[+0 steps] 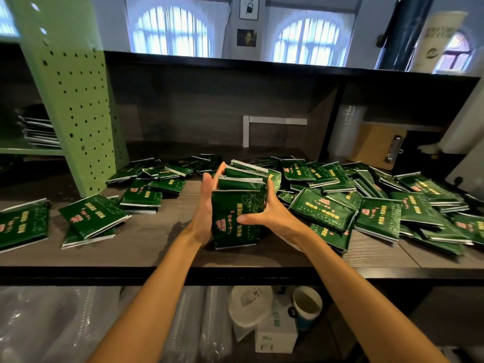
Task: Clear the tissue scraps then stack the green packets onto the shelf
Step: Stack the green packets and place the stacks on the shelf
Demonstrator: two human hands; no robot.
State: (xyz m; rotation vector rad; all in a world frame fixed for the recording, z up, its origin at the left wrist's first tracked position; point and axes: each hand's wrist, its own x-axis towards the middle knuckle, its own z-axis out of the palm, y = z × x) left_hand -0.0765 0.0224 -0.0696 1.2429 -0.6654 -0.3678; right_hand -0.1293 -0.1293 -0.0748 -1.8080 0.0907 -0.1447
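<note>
Between both hands stands a bundle of green packets (237, 205), upright on the dark wooden shelf (162, 247). My left hand (207, 208) presses flat against the bundle's left side. My right hand (264, 214) grips its right side, thumb across the front. Many loose green packets (379, 205) lie heaped to the right, and more green packets (91, 216) are scattered to the left. No tissue scraps are visible.
A green perforated upright (78, 111) stands at the left, with a stack of packets (39, 132) on a green ledge behind it. A clipboard (377, 145) and clear cup sleeve (348, 129) sit at the back right. Below the shelf are cups (306, 307), lids and a white box (275, 334).
</note>
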